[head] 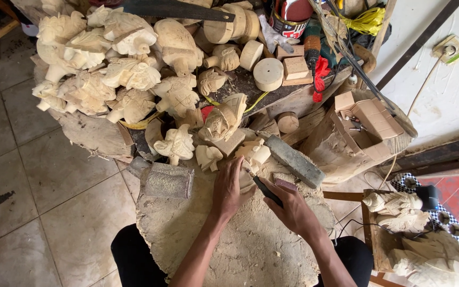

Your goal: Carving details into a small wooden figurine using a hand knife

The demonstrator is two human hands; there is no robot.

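My left hand presses down on a small pale wood carving that rests on a round, dusty wooden block. My right hand grips a dark-handled carving chisel; its tip points up-left into the carving beside my left fingers. Most of the carving lies hidden under my left hand.
A heap of pale carved figures fills the upper left. A grey sharpening stone and a wooden mallet block lie on the work block. Round wood blanks, a saw, a cardboard box and more carvings stand around.
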